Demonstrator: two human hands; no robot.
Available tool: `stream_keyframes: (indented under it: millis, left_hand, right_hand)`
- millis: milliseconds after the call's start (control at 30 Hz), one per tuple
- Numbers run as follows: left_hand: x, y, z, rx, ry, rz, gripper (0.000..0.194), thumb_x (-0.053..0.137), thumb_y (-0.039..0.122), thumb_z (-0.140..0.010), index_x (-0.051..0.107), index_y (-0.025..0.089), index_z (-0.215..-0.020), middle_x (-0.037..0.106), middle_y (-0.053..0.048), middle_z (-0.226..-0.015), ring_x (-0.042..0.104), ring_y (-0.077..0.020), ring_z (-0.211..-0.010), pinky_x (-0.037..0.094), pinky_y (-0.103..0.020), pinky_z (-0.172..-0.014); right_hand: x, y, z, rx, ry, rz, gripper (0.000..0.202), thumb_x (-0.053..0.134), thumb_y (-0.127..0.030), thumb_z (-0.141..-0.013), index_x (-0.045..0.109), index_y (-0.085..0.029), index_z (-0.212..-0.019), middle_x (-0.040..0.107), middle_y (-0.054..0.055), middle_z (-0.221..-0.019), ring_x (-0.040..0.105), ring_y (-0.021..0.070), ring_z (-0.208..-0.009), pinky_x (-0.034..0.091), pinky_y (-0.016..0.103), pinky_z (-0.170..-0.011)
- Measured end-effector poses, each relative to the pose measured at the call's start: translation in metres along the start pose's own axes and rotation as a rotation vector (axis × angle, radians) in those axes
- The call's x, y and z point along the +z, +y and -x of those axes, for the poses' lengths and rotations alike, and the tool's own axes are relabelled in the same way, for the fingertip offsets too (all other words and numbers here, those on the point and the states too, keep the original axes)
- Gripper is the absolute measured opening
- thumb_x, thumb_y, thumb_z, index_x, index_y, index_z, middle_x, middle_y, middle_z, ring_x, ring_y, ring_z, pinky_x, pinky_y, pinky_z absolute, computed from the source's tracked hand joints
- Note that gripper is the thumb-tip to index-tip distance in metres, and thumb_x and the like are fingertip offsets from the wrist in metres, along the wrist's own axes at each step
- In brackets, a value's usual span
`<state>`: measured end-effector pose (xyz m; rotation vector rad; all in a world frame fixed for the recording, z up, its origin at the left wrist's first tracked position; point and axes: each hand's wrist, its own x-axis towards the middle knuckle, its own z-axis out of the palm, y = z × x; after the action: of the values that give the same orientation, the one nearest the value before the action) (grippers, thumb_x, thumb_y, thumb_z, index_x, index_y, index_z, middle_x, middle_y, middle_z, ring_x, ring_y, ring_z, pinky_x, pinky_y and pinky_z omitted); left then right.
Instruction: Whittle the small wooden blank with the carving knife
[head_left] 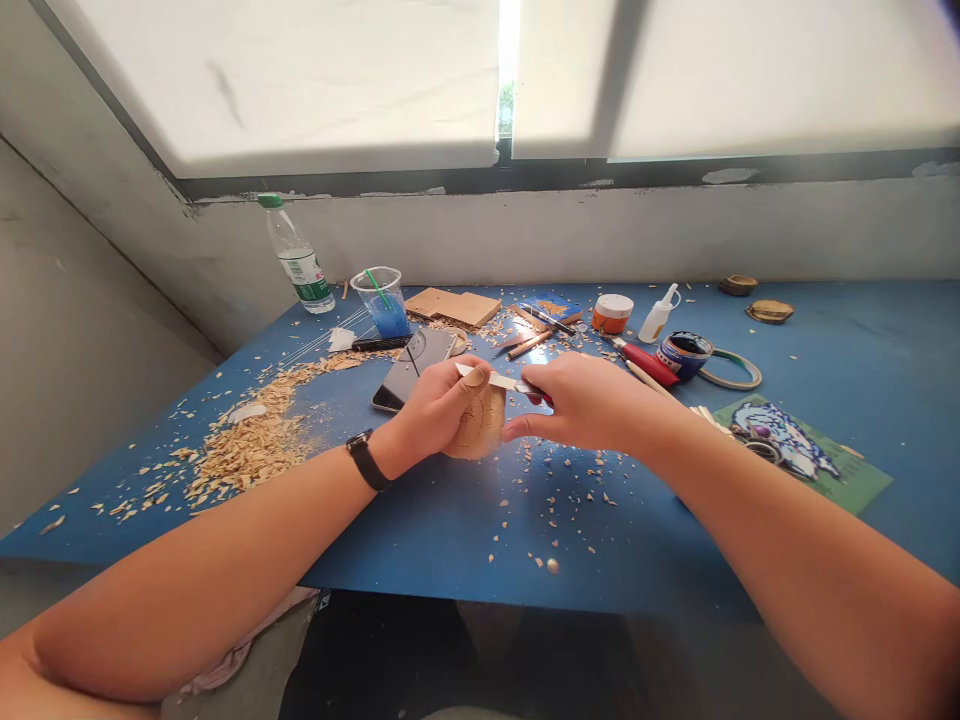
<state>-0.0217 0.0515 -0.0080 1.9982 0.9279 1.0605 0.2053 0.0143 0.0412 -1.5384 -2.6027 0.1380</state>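
My left hand [441, 400], with a black watch on its wrist, is closed around a round, pale wooden piece [480, 425] marked with dark carved lines. My right hand [577, 402] grips the red handle of a utility knife [504, 381]. Its blade lies across the top of the wooden piece, close to my left thumb. The right thumb reaches to the side of the piece. My left fingers partly hide the wood, and its far side cannot be seen. Both hands are held above the blue table, in front of a phone [412, 368].
Wood shavings [247, 450] are heaped at the left of the blue table [420, 540]. Behind stand a water bottle [300, 260], a plastic cup [382, 305], wooden boards [454, 306], an orange jar [612, 314] and a glue bottle [660, 314]. A green picture [847, 475] lies right.
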Motion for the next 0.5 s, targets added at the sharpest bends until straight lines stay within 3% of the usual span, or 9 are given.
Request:
stream_keyframes:
  millis: [133, 267, 500]
  left_hand:
    - [-0.004, 0.003, -0.002, 0.032, -0.040, 0.064, 0.057, 0.061, 0.071, -0.097, 0.075, 0.017, -0.104, 0.076, -0.010, -0.102, 0.069, -0.0217, -0.090, 0.055, -0.033, -0.080]
    - [-0.005, 0.001, -0.002, 0.041, -0.058, 0.120, 0.048, 0.067, 0.063, -0.097, 0.076, 0.016, -0.105, 0.076, -0.011, -0.105, 0.069, -0.0214, -0.092, 0.056, -0.032, -0.081]
    - [-0.008, 0.006, -0.003, 0.009, 0.055, 0.160, 0.047, 0.070, 0.063, -0.095, 0.077, 0.017, -0.100, 0.077, -0.008, -0.093, 0.068, -0.0201, -0.085, 0.055, -0.030, -0.071]
  right_hand:
    - [0.001, 0.005, -0.001, -0.068, 0.059, -0.070, 0.052, 0.073, -0.072, -0.090, 0.063, -0.021, -0.097, 0.065, 0.001, -0.082, 0.049, 0.0159, -0.067, 0.028, 0.031, -0.059]
    - [0.001, 0.009, -0.003, -0.083, 0.069, -0.142, 0.049, 0.080, -0.067, -0.086, 0.060, -0.023, -0.092, 0.062, -0.002, -0.076, 0.049, 0.0152, -0.066, 0.028, 0.031, -0.059]
    - [-0.002, 0.013, -0.004, -0.076, 0.111, -0.178, 0.040, 0.084, -0.045, -0.088, 0.050, -0.024, -0.082, 0.063, -0.002, -0.081, 0.050, 0.0140, -0.069, 0.031, 0.030, -0.062]
